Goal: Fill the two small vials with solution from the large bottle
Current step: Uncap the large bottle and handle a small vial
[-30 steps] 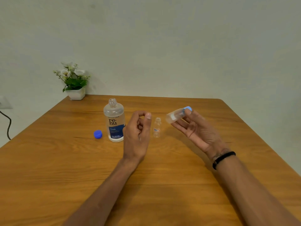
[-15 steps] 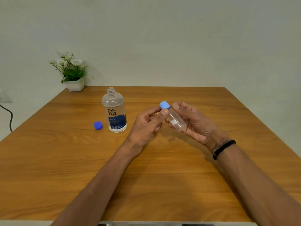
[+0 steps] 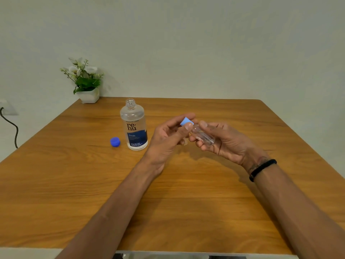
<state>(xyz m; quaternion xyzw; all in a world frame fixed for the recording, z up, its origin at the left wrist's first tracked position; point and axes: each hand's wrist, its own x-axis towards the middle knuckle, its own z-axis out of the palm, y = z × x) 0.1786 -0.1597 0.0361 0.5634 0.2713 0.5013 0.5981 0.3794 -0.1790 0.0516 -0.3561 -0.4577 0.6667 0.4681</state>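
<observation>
The large clear bottle (image 3: 134, 128) with a dark blue label stands upright and uncapped on the wooden table (image 3: 93, 184). Its blue cap (image 3: 115, 142) lies just left of it. My right hand (image 3: 224, 143) grips a small clear vial (image 3: 204, 136), tilted, above the table. My left hand (image 3: 168, 139) pinches the vial's light blue cap (image 3: 185, 122) between thumb and fingers. Whether the cap is still on the vial I cannot tell. The second small vial is almost wholly hidden behind my hands.
A small potted plant (image 3: 86, 85) in a white pot sits at the table's far left corner. A black cable (image 3: 11, 126) hangs by the wall at the left. I wear a black band (image 3: 262, 170) on the right wrist.
My right hand turned the vial so that its cap points left, and brought it lower. My left hand moved right and took hold of the light blue cap. The second vial became hidden.
</observation>
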